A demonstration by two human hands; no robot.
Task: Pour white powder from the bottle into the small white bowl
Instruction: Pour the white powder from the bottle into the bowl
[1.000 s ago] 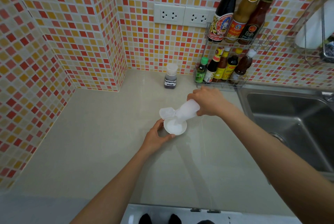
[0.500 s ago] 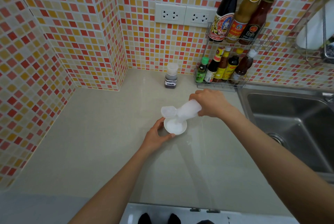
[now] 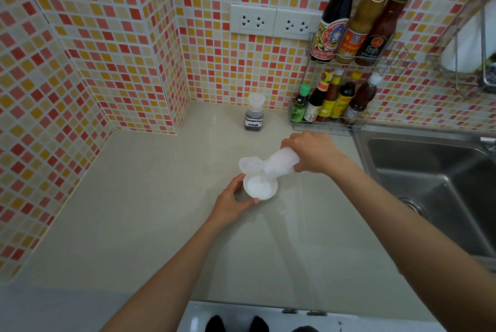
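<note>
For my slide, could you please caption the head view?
Right hand tips the open bottle over the small white bowl, steadied by the left hand.

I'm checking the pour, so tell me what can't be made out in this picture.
- Head view: the bottle's base, covered by the right hand.
- The bowl's near left rim, behind the left hand.
- Powder flow at the spout: white on white, too blurred.
- The sink, cut off by the right edge.

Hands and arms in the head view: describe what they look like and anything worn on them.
Both are bare. The left hand and right hand show no gloves, rings, watch or bracelets. Both forearms are uncovered right to the frame edge, with no sleeve in view. Fingernails look short and unpainted, though small in this view.
</note>
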